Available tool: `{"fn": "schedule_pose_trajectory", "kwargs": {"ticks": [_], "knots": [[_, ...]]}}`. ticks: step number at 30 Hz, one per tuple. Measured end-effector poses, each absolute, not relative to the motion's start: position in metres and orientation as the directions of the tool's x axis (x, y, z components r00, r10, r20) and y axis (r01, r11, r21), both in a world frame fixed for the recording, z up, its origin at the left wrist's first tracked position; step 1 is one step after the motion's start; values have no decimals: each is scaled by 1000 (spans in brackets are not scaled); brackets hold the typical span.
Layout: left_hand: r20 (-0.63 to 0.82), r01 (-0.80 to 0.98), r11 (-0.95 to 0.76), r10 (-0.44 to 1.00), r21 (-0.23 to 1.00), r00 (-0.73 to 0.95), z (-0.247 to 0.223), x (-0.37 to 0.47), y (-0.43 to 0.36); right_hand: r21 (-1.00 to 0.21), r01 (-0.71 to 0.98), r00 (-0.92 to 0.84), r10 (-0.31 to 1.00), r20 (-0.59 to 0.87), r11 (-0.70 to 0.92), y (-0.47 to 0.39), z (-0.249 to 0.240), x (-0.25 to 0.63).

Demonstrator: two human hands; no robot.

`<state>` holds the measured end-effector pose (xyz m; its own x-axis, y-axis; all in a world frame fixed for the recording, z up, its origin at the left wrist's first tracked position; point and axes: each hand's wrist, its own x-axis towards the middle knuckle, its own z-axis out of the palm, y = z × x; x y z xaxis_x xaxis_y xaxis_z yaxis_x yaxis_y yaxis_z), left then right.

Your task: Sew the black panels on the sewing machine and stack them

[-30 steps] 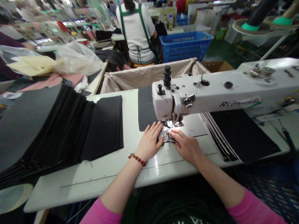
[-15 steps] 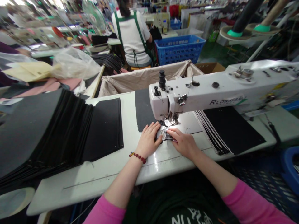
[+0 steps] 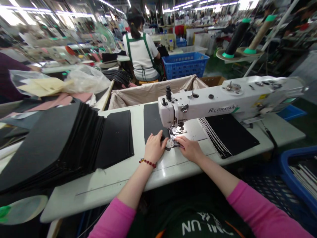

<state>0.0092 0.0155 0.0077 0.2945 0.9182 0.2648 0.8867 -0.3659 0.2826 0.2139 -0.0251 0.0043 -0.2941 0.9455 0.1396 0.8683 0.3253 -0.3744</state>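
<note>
A busy sewing factory floor: a white industrial sewing machine (image 3: 198, 104) sits at one o'clock on a pale worktable (image 3: 119, 177), thread cones (image 3: 236, 39) rising beyond it, stacked black panels (image 3: 47, 138) at nine o'clock, and an aproned worker (image 3: 141, 54) seated at twelve o'clock beneath rows of strip lights (image 3: 205, 6).

My long white sewing machine (image 3: 200, 102) with dark lettering

My bracelet of dark red beads (image 3: 148, 162); my bright pink sleeves (image 3: 126, 211).

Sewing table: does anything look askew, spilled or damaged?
The tall stack of black panels at the left looks askew: its sheets lean and fan unevenly. The dark panel by the left hand lies flat; no spill or damage shows on the table.
</note>
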Motion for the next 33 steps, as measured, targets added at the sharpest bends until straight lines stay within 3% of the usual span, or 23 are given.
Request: {"fn": "schedule_pose_trajectory", "kwargs": {"ticks": [5,10,16,21,26,29,33], "knots": [[251,935,-255,949,248,192,22,0,-24,-387,854,-310,938,157,348,-26,7,216],[72,923,-345,938,169,338,16,-33,-106,-429,817,-350,923,163,385,-29,12,221],[-143,844,-462,848,274,511,27,-71,-152,-497,710,-537,840,76,499,-49,17,234],[13,846,-467,877,257,480,19,-42,-136,-490,763,-460,887,48,422,-70,20,250],[151,776,-517,854,362,499,13,19,-126,-629,712,-287,947,146,313,-101,21,268],[182,707,-562,821,429,542,7,47,-125,-676,717,-157,984,79,169,-126,16,275],[176,669,-529,834,521,523,1,61,-125,-645,762,-123,991,-59,56,-154,13,274]]}}
